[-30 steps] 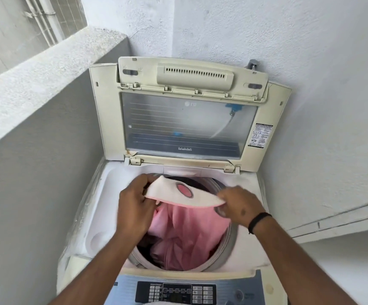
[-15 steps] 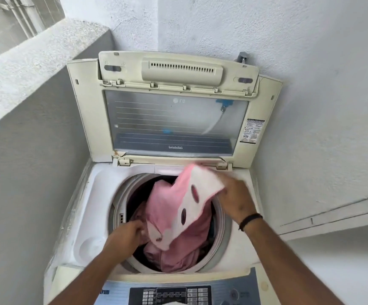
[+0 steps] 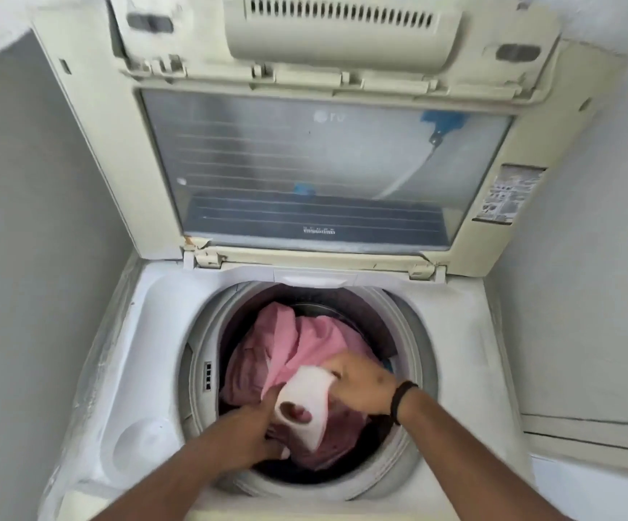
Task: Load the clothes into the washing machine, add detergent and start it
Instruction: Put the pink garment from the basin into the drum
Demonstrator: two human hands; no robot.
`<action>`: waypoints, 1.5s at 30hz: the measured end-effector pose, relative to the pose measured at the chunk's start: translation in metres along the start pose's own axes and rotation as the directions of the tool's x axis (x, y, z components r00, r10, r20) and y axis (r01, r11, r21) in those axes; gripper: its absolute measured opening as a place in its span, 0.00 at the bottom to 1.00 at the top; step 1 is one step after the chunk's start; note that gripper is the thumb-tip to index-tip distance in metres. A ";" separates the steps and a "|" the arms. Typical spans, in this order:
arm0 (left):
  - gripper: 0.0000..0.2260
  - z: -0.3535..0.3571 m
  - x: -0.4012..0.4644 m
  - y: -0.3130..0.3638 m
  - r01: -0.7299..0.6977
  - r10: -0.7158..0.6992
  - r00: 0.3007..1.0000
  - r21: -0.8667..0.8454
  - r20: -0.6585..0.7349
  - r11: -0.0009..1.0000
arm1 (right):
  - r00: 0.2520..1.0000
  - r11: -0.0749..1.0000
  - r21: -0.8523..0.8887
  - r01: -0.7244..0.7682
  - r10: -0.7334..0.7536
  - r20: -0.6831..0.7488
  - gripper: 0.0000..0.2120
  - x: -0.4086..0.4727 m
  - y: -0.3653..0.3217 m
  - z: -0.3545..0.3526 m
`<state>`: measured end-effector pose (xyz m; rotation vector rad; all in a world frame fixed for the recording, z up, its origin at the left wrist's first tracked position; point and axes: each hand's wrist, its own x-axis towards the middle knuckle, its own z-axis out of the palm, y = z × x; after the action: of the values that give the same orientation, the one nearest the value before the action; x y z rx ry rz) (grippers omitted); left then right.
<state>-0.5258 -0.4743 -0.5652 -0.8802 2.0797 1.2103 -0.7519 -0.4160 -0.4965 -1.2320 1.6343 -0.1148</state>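
Your left hand [image 3: 256, 426] and right hand [image 3: 361, 385], both down in the round steel-rimmed drum [image 3: 414, 355] of the white top-loading washing machine [image 3: 143, 332], clutch a crumpled pink cloth garment with a white spotted panel [image 3: 305, 404], apparently tucking it down so the raised cream lid [image 3: 305, 163] can close.

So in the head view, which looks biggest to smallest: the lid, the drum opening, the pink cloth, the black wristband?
1. Lid, though it stands nearer the camera's centre, so its lead is partly viewpoint.
2. Drum opening.
3. Pink cloth, lying inside the opening.
4. Black wristband, by far the smallest.
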 end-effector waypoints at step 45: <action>0.29 -0.031 0.095 -0.018 0.140 -0.290 0.912 0.446 0.289 0.884 | 0.965 0.676 -0.689 0.260 -0.162 0.204 0.19 0.174 0.082 0.177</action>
<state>-0.5757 -0.5326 -0.6318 -0.6237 1.7927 0.6982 -0.6593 -0.4250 -0.7404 -1.9798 1.4467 0.5047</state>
